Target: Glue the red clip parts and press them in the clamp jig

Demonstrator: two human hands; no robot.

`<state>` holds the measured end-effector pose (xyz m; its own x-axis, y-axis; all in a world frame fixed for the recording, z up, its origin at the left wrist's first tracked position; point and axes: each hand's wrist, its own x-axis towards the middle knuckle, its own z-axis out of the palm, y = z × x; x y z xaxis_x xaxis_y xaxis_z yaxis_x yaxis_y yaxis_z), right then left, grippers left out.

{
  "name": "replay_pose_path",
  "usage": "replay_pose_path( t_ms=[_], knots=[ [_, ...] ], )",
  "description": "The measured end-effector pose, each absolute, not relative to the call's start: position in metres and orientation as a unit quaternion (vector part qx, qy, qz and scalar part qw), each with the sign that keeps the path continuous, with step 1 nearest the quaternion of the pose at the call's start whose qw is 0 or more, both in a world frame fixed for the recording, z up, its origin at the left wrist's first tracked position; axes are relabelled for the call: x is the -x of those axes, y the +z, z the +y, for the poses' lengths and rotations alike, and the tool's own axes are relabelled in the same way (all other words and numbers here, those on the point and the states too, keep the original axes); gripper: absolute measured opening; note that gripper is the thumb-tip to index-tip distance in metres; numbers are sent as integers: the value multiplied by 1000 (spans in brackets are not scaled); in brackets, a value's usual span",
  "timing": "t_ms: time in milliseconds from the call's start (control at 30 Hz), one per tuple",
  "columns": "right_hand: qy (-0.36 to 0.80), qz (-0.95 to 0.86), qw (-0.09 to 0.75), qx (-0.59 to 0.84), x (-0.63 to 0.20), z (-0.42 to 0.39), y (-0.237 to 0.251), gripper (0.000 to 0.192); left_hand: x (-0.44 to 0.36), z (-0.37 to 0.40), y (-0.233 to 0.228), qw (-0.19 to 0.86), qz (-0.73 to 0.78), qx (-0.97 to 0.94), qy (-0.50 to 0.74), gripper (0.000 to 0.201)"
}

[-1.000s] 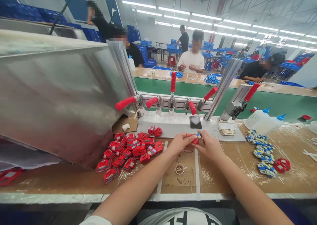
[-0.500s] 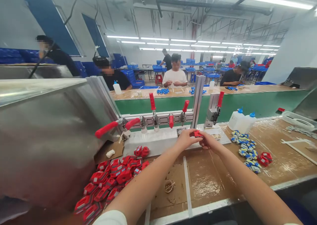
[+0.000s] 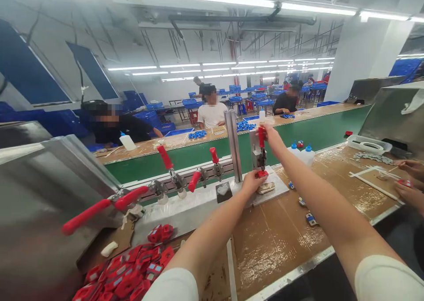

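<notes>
Head view: the left hand (image 3: 252, 181) has its fingers closed on the edge of a red plastic part (image 3: 263, 173), which sits directly below the toggle clamp (image 3: 263, 159) on the separate post, just behind a wrapped pad (image 3: 266, 188). The right hand (image 3: 271, 137) has its grip wrapped around that clamp's upright red handle (image 3: 261, 135). Whether the clamp's tip bears on the part cannot be told at this size.

As a judgement, this one part is midway through its handling: it is placed at the clamp, but neither hand has let go, so its turn is not over. On the desk (image 3: 265, 237), a heap of red parts (image 3: 129, 272) lies at the left, a pair of red parts (image 3: 160, 233) just beyond it; nothing visible settles whether these are finished or waiting. A few blue-and-white pieces (image 3: 311, 219) lie beside the right forearm (image 3: 326, 199), which hides what is behind it.
</notes>
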<state>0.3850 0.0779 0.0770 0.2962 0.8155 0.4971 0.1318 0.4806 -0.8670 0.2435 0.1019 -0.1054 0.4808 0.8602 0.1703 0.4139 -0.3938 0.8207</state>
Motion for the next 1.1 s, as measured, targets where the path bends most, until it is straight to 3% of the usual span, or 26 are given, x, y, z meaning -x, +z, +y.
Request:
replay_pose_path(
  t_ms=[133, 333, 567, 700, 967, 1033, 1100],
  knots=[
    [319, -501, 714, 371, -367, 53, 59, 72, -242, 105, -115, 378, 418, -766, 309, 51],
    [153, -564, 715, 384, -357, -6, -13, 52, -242, 106, -117, 383, 421, -758, 319, 47],
    [123, -563, 674, 462, -367, 1, -52, 34, -241, 100, -109, 385, 430, -753, 316, 48],
    [79, -556, 578, 592, -375, 18, -79, 59, -240, 98, -107, 385, 427, -756, 311, 46],
    [-87, -588, 503, 627, -368, 33, -112, 64, -207, 64, -75, 376, 400, -787, 281, 56],
    [-104, -574, 494, 645, -365, 35, -114, 68, -158, 32, -58, 396, 302, -825, 266, 38],
    [-118, -563, 494, 652, -359, 27, -113, 74, -94, -14, -43, 488, 206, -820, 218, 19]
  ],
)
